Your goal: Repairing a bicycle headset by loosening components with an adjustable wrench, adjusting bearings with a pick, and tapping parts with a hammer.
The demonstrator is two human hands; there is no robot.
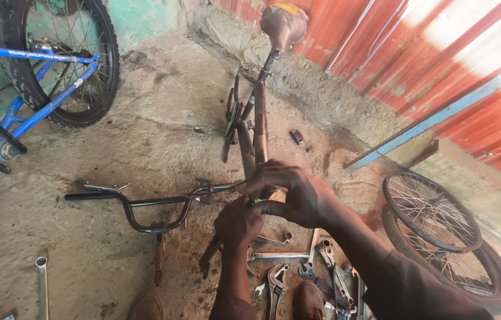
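Note:
A rusty brown bicycle frame [260, 118] lies on the concrete floor, its saddle [283, 24] pointing away from me. Black handlebars [143, 204] stretch to the left at its near end. My right hand [295, 192] is closed around the head of the frame where the handlebar stem meets it. My left hand [237, 222] grips just below it, fingers curled around the same part. What lies inside either palm is hidden.
A blue bicycle [31, 77] stands at the upper left. Loose wheels [434, 213] lean at the right by a red corrugated wall [440, 53]. Several wrenches and spanners [277, 281] lie near my feet, another long tool [42, 284] at the lower left.

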